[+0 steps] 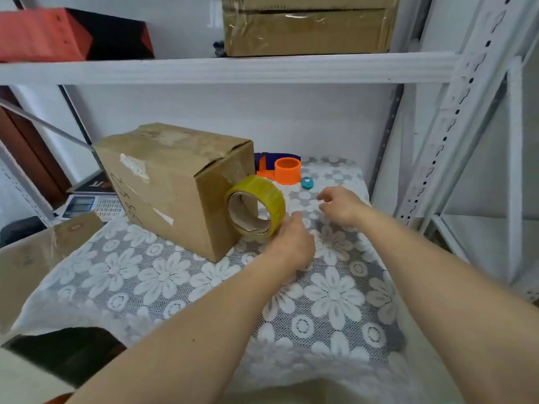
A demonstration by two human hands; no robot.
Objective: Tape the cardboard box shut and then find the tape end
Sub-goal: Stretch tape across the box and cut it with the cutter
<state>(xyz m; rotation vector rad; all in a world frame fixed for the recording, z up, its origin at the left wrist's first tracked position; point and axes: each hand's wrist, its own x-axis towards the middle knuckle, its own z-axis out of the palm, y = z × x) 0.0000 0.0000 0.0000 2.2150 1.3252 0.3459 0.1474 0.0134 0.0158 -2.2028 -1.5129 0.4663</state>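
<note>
Storage shelving, white metal, with a floral lace cloth over the work surface. Cardboard box sits on the cloth, rear-left, end face toward the camera's right. Tape roll stands on edge against that end face, touching it. Left hand holds the roll by its lower right rim, fingers curled onto it. Right hand hovers just right of the roll, fingers loosely bent, gripping nothing visible. An orange dispenser and a small teal object sit behind, near the wall. A calculator is at left, and another taped box is on the upper shelf.

Progress, as a judgement: glossy film shows on the box top and around the end edge, so sealing looks done or nearly done. Finding the tape end looks like the remaining step.

Unclear: whether a strip links roll to box. Clear tape is hard to read here. The tape end is not visible. Left fingertips are hidden behind the roll. Box's far side is out of view.
</note>
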